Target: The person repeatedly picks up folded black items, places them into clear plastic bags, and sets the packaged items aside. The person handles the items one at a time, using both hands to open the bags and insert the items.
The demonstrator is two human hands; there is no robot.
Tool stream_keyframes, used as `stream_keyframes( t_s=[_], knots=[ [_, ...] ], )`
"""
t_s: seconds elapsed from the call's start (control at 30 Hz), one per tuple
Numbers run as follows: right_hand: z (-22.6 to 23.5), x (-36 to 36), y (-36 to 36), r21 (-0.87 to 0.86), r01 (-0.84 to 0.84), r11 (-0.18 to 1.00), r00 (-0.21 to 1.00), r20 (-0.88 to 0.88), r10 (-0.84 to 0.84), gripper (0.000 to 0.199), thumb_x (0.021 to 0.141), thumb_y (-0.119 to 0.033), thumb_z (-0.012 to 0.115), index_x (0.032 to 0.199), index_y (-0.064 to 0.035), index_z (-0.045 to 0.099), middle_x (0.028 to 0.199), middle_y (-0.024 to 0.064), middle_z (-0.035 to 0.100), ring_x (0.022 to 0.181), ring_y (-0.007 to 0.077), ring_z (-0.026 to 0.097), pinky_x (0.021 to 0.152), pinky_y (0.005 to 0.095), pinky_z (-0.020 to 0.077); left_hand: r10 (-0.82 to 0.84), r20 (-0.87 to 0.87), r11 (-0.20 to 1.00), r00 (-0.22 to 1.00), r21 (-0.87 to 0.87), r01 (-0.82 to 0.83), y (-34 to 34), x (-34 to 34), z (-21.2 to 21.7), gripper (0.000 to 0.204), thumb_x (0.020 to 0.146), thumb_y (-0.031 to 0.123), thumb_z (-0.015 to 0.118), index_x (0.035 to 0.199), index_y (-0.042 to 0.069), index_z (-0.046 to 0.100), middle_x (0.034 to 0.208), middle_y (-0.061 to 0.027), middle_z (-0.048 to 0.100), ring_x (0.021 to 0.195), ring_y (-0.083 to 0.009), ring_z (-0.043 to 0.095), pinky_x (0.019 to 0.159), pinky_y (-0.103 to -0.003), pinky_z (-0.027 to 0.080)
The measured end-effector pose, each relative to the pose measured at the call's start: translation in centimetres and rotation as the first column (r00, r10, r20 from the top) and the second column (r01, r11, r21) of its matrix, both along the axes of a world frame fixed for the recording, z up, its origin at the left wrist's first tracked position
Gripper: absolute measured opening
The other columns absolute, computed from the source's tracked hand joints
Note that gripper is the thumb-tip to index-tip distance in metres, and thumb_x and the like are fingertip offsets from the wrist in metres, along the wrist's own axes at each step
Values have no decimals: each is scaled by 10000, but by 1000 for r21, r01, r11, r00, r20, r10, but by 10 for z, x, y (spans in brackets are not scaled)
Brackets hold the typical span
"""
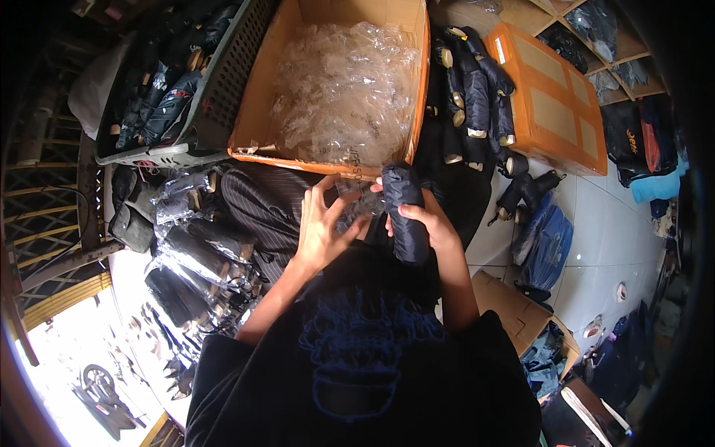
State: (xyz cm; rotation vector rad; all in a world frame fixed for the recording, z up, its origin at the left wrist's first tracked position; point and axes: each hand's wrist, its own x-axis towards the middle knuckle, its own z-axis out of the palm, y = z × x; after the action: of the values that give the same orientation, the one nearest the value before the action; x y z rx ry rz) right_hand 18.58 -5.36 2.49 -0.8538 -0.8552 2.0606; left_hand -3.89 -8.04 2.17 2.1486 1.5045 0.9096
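Observation:
My right hand [430, 223] grips a folded dark navy umbrella [406, 212], held upright in front of me. My left hand [322, 227] has its fingers spread on a clear plastic sleeve [357, 205] right beside the umbrella. Just beyond both hands stands a large orange cardboard box [257, 97] filled with more clear plastic sleeves [342, 82].
Bagged dark umbrellas [197, 253] lie piled at my left. A row of unbagged folded umbrellas [477, 97] lies right of the box, beside a flat orange carton [551, 97]. A grey plastic basket [223, 82] with umbrellas stands at the back left. A small cardboard box [514, 305] sits at my right.

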Motion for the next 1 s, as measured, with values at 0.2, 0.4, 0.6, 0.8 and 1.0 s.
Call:
stream_keyframes(
  t_s=[0.2, 0.4, 0.6, 0.8, 1.0],
  knots=[
    [-7, 2, 3, 28, -4, 1000, 998, 69, 2, 650, 798, -219, 632, 1347, 59, 421, 1262, 180, 547, 720, 187, 642, 634, 330, 546, 18, 37, 1000, 999, -21, -18, 2, 6, -5, 347, 666, 167, 791, 998, 109, 710, 1177, -102, 550, 973, -295, 510, 830, -395, 462],
    [-7, 6, 5, 6, 26, 1000, 999, -20, -26, 587, 814, -173, 637, 1326, 45, 451, 1234, 144, 580, 724, 174, 640, 635, 316, 550, -42, -12, 996, 999, 77, 42, 3, 6, 0, 295, 667, 130, 773, 954, 105, 714, 1118, -92, 555, 929, -282, 495, 797, -388, 458],
    [-8, 5, 8, 22, -13, 1000, 999, 37, 12, 629, 808, -195, 642, 1347, 46, 423, 1241, 162, 574, 712, 188, 639, 631, 332, 551, 52, 100, 998, 994, -35, -48, 2, 5, -15, 214, 676, 43, 736, 883, 77, 699, 1018, -94, 559, 882, -258, 513, 737, -366, 457],
    [5, 14, 0, 26, 112, 993, 993, 33, -112, 755, 793, -218, 665, 1416, 27, 314, 1215, 198, 553, 663, 223, 641, 599, 348, 562, 133, 191, 991, 973, -13, -133, 10, 15, -29, 155, 733, 72, 707, 886, 79, 683, 843, -60, 572, 813, -260, 520, 743, -380, 422],
    [7, 7, -18, -104, -251, 962, 920, -335, 204, 833, 758, -295, 698, 1407, 30, 289, 1008, 215, 574, 598, 272, 640, 554, 354, 551, 121, 189, 985, 974, 98, -142, 16, 25, -21, 119, 754, 78, 710, 863, 92, 664, 859, -37, 607, 818, -243, 538, 742, -362, 408]
  ],
)
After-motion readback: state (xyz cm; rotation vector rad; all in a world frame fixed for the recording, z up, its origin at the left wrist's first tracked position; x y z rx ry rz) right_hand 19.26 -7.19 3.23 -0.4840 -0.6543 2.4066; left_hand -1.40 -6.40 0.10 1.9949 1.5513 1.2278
